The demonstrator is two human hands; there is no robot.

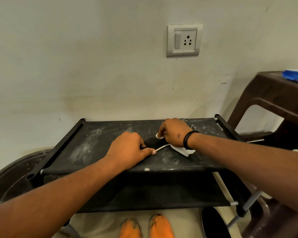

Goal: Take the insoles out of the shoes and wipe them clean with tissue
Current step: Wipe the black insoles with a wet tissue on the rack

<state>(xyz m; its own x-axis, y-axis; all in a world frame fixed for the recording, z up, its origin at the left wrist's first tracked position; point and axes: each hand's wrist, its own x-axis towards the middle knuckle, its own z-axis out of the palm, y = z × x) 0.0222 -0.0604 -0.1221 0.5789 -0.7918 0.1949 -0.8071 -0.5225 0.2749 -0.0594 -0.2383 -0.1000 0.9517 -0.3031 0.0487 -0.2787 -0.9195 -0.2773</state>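
We are holding a dark insole down on the dusty black rack, left hand pinching its pale edge, right hand clutching the white tissue, so wiping looks underway, with no shoes visible.

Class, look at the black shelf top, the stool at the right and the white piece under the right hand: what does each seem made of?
Shelf top: probably matte fabric, stretched between bars, dusty.
Stool: probably moulded brown plastic, slightly glossy.
White piece: likely tissue, thin, creased.
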